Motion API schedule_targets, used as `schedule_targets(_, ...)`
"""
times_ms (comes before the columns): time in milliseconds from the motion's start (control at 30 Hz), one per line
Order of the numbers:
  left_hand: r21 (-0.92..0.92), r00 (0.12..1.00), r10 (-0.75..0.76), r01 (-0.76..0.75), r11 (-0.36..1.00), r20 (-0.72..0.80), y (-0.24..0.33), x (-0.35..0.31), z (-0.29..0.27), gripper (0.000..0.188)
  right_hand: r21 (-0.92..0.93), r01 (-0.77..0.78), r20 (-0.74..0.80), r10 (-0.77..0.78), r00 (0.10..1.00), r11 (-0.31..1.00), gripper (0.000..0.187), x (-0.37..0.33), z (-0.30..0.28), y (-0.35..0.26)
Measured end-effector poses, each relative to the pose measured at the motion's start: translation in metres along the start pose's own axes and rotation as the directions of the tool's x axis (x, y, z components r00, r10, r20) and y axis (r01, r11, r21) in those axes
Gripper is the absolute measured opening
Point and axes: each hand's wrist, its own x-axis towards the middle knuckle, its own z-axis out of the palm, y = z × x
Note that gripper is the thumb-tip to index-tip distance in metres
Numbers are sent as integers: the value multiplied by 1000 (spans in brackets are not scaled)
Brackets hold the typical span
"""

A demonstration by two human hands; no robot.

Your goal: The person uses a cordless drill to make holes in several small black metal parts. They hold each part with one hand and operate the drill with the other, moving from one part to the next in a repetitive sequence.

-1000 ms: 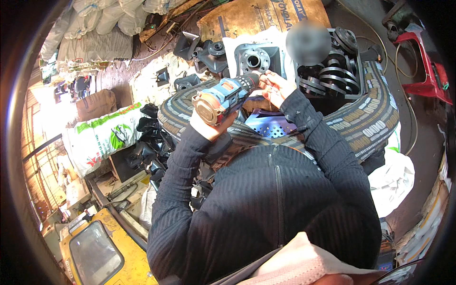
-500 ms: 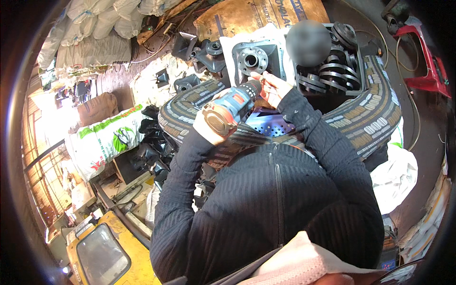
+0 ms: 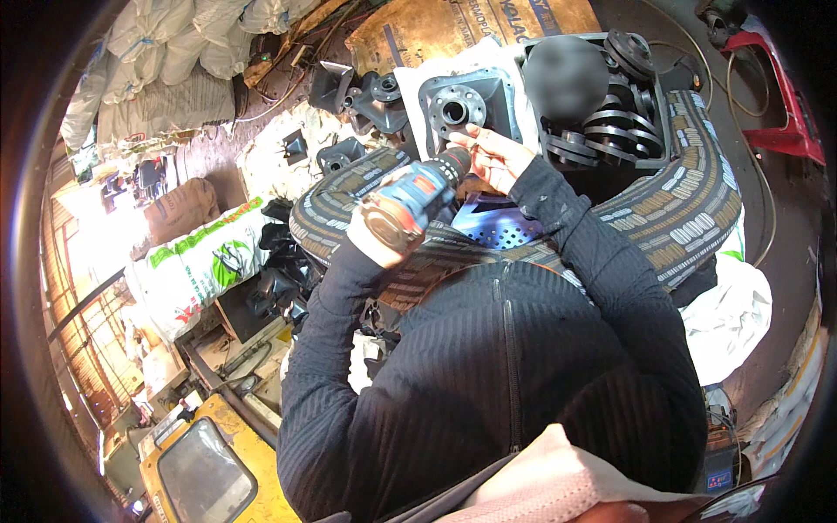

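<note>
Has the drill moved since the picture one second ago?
Yes: judged against the grey flanged part, the drill has shifted slightly lower in the view, its chuck now farther from it.

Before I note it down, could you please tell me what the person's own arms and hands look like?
The left sleeve and right sleeve are long, black and ribbed, reaching the wrists and matching the zipped top. As for the hands, the left hand and right hand show no gloves.
</note>
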Motion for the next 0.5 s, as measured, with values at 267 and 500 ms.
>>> schedule_targets(267, -194, 982, -190, 186, 963, -4, -4, -7, 4, 39, 21, 7, -4, -6, 1000, 1000, 30, 3, 3, 2)
schedule_targets(500, -57, 992, -121, 120, 991, -26, -10, 12, -11, 43, -30, -29, -352, 17, 936, 999, 25, -4, 3, 11)
